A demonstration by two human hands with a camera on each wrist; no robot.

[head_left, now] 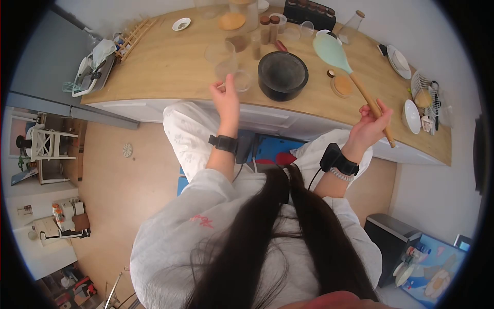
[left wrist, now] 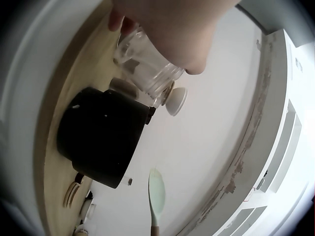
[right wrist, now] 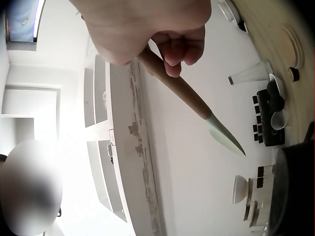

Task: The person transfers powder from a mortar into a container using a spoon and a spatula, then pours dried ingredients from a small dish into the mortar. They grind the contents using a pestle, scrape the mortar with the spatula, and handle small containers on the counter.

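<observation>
My right hand (head_left: 369, 126) holds a cooking spoon (head_left: 333, 53) by its wooden handle, its mint-green silicone head raised over the counter. In the right wrist view the handle (right wrist: 184, 92) runs out from under the curled fingers. Loosely curled, my left hand (head_left: 226, 105) is at the counter's front edge, close by a clear glass jar (head_left: 220, 51). That jar (left wrist: 147, 61) partly hides behind the hand in the left wrist view. Between the hands, a deep black pot (head_left: 283, 74) stands on the counter, its dark inside showing.
Behind the pot stand spice jars (head_left: 265, 28) and a black spice rack (head_left: 309, 14). A round lidded container (head_left: 341, 86) lies right of the pot. A glass bottle (head_left: 352, 26) is behind the spoon. A white bowl (head_left: 411, 116) sits at the far right, a dish rack (head_left: 95, 72) at the left.
</observation>
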